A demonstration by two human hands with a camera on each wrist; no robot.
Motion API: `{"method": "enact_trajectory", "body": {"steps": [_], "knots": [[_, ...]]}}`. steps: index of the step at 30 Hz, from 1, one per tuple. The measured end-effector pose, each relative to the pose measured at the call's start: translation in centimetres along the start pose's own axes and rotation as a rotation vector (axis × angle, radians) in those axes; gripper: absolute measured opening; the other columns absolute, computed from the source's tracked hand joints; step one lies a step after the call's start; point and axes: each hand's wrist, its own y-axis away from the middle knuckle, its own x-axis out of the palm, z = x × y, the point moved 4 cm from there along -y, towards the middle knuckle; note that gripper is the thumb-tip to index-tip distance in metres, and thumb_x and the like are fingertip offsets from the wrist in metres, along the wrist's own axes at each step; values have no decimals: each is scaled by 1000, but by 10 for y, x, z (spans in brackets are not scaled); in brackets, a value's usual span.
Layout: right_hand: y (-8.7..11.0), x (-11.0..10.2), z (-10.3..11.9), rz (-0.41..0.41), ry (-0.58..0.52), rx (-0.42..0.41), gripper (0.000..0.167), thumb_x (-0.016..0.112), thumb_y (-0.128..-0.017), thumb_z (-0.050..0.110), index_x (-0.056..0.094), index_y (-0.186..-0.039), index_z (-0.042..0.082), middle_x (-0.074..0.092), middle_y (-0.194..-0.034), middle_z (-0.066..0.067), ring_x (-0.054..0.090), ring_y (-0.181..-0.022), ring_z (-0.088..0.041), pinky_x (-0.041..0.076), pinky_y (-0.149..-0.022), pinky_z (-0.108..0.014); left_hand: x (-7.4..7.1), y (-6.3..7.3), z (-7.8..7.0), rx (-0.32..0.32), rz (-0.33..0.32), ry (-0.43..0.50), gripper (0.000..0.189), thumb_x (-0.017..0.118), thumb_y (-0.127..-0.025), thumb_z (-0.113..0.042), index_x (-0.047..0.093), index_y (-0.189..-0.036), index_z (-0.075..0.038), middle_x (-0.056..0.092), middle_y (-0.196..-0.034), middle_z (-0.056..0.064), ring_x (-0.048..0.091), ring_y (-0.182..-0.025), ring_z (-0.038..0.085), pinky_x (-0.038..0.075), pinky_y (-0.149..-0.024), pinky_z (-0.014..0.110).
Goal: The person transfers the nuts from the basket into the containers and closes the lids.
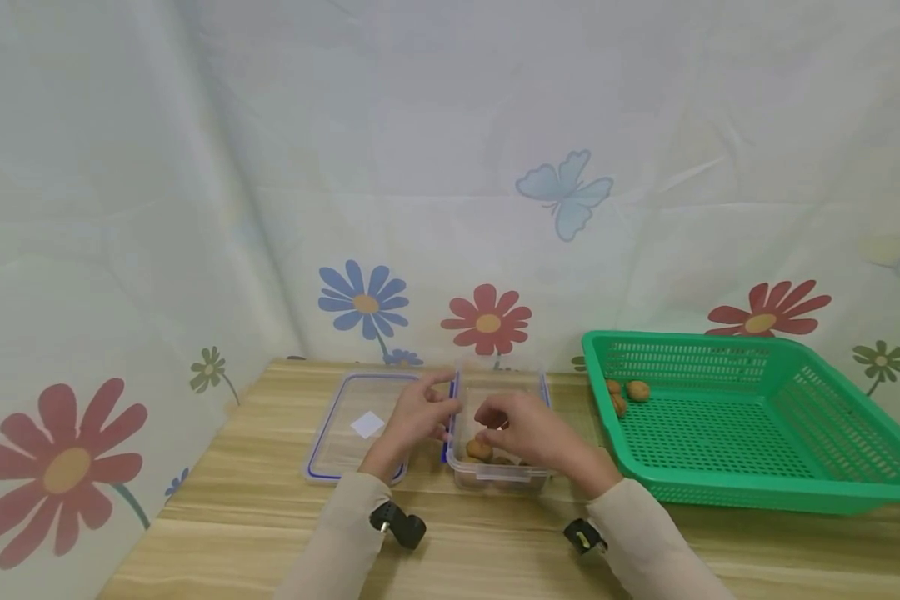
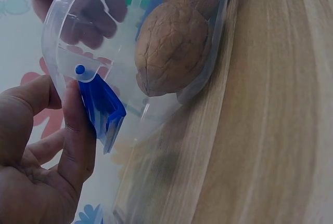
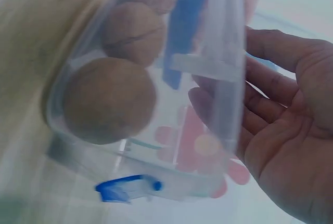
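Observation:
A clear plastic food box (image 1: 512, 478) with blue side latches stands between the hands and holds several walnuts (image 1: 479, 451) along its near end. My left hand (image 1: 416, 417) is at the box's left rim, fingers loosely spread; its fingertips touch the rim beside a hanging blue latch (image 2: 101, 110). Over the box, my right hand (image 1: 528, 427) reaches down inside with gently bent fingers. In the right wrist view those fingers show through the clear wall with nothing between them, above a walnut (image 3: 109, 102) on the bottom.
Left of the box, a clear lid (image 1: 333, 450) with a blue seal and a white sticker lies flat on the wooden table (image 1: 247, 500), partly behind the left hand. To the right stands a green basket (image 1: 727, 487) with a few walnuts (image 1: 637, 391) in its left corner. A flowered curtain (image 1: 435, 167) hangs behind.

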Motion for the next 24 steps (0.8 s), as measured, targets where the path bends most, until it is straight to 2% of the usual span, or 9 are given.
{"method": "enact_trajectory", "body": {"steps": [6,10,24], "knots": [[5,-15,12,-24,-9,-55,20,80,-97,13,76,-114,4,76,-105,-6,71,-94,-18,64,-86,-37,1,2,-2,-2,9,9,58,70,-96,-3,54,-153,-3,68,-97,16,62,-65,18,62,-54,29],[9,-30,19,-42,-13,-45,21,79,-97,14,76,-116,6,75,-107,-3,70,-97,-19,64,-87,-34,0,2,-3,1,9,-2,58,70,-97,-4,54,-153,-3,68,-96,16,62,-63,17,62,-54,29],[21,-84,41,-113,73,-104,25,80,-96,14,75,-119,4,75,-113,-6,72,-102,-25,63,-92,-43,1,4,-6,5,6,7,60,70,-94,-1,53,-152,0,65,-91,13,60,-63,16,60,-52,26]]}}
